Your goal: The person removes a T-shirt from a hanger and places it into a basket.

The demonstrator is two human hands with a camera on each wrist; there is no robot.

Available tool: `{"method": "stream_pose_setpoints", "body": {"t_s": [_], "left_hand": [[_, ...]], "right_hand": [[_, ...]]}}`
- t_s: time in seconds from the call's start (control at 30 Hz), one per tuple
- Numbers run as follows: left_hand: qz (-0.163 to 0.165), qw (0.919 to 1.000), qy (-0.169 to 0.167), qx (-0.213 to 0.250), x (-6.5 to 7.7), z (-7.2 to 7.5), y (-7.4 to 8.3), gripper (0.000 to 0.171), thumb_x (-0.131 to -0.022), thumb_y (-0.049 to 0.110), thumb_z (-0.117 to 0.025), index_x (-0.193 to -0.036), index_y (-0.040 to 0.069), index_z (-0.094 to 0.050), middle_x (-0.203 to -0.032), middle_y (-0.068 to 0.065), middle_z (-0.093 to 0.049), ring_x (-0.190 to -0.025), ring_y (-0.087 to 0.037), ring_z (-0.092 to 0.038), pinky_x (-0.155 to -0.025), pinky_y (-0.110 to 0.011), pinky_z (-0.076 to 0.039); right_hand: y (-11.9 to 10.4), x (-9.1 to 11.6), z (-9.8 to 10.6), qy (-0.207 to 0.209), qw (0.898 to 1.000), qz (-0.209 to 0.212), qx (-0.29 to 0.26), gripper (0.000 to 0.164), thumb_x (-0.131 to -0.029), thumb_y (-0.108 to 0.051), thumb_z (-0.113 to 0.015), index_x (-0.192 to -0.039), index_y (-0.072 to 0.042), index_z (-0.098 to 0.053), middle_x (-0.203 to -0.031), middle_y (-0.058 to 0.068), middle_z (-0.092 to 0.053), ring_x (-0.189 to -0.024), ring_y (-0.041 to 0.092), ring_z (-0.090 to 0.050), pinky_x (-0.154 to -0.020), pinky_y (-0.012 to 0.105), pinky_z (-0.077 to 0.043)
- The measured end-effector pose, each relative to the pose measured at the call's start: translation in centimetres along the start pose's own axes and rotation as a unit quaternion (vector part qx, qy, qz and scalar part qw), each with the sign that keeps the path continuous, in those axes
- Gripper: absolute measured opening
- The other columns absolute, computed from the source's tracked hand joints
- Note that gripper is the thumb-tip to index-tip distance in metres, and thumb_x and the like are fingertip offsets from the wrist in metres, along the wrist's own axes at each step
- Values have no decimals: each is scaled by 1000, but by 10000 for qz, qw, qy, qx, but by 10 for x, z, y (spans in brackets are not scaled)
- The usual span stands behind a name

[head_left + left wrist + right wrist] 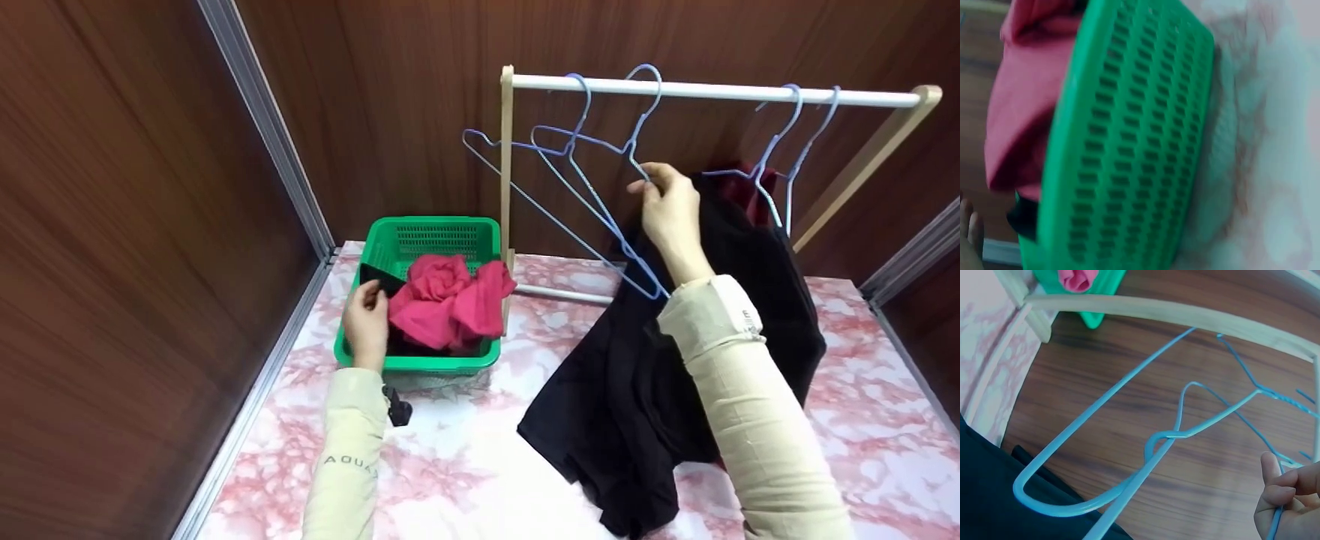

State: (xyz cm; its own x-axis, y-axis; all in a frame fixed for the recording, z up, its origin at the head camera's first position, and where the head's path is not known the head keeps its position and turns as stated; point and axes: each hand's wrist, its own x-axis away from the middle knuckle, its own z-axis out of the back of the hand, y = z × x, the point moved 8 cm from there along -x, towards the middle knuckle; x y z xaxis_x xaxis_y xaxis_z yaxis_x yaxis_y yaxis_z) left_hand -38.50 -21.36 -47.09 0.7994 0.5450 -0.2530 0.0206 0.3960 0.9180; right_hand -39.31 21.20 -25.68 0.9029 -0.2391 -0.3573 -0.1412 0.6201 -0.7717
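Observation:
My right hand (671,214) pinches a blue wire hanger (643,133) just below its hook, which is over the white rail. In the right wrist view, thumb and fingers (1289,492) close round the hanger's wire. A second blue hanger (551,152) hangs left of it, the two overlapping low down. At the left rim of a green basket (431,365), my left hand (366,326) hovers with loosely bent fingers, nothing visible in them. Crumpled pink-red cloth (442,300) and black cloth (381,277) lie in the basket; the black cloth is nearest my left fingertips.
A rack with a white rail (712,91) and wooden posts stands right of the basket. Black garments (637,397) hang at its right and spread onto the marbled surface (465,465), with dark red cloth (739,191) behind. Wood-grain panels (375,90) enclose the back and sides.

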Motion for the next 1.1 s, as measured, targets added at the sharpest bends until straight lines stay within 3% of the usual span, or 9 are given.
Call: {"method": "stream_pose_setpoints", "body": {"t_s": [0.1, 0.23, 0.5, 0.77, 1.0, 1.1], "left_hand": [[69, 9988, 262, -413, -3, 13, -13, 28, -86, 11, -62, -113, 6, -66, -114, -17, -64, -111, -33, -58, -97, -43, -42], [131, 9945, 369, -969, -5, 25, -27, 34, -83, 12, -66, -116, 6, -65, -119, -21, -62, -115, -40, -54, -100, -47, -39], [714, 9888, -63, -1312, -3, 28, -48, 45, -86, 18, -64, -129, 11, -55, -129, -20, -56, -119, -41, -51, -99, -50, -41], [1074, 9780, -297, -1764, 2, 30, -62, 51, -87, 19, -60, -136, 14, -47, -131, -17, -52, -121, -38, -52, -92, -53, -43], [1244, 9738, -368, -1870, 3, 31, -65, 52, -89, 17, -57, -139, 14, -43, -131, -17, -51, -119, -39, -52, -92, -54, -43], [1282, 9738, -322, -1853, 4, 33, -66, 50, -89, 15, -56, -138, 14, -45, -130, -17, -52, -118, -39, -53, -91, -55, -43]], "right_hand": [[1, 0, -1, -53, 10000, 8, 39, 34, -95, 0, -38, -123, 1, -58, -110, 24, -66, -108, 23, -60, -90, 22, -39], [3, 0, -3, -144, 9999, -33, 88, 35, -95, 0, -39, -123, 0, -59, -111, 23, -67, -100, 20, -58, -81, 14, -35], [6, 1, -6, -237, 9997, 11, 92, 34, -94, 0, -40, -122, 0, -60, -108, 21, -68, -85, 3, -50, -73, 11, -32], [7, 2, -9, -333, 9994, -13, -52, 34, -94, 0, -41, -122, 1, -59, -108, 21, -68, -106, 18, -58, -78, 10, -32], [8, 1, -8, -323, 9995, -52, -44, 34, -94, 0, -41, -122, 0, -59, -106, 19, -69, -106, 17, -58, -78, 9, -33], [8, 1, -9, -328, 9994, -74, -39, 33, -94, -1, -42, -122, 0, -60, -103, 16, -70, -101, 11, -58, -77, 9, -32]]}}
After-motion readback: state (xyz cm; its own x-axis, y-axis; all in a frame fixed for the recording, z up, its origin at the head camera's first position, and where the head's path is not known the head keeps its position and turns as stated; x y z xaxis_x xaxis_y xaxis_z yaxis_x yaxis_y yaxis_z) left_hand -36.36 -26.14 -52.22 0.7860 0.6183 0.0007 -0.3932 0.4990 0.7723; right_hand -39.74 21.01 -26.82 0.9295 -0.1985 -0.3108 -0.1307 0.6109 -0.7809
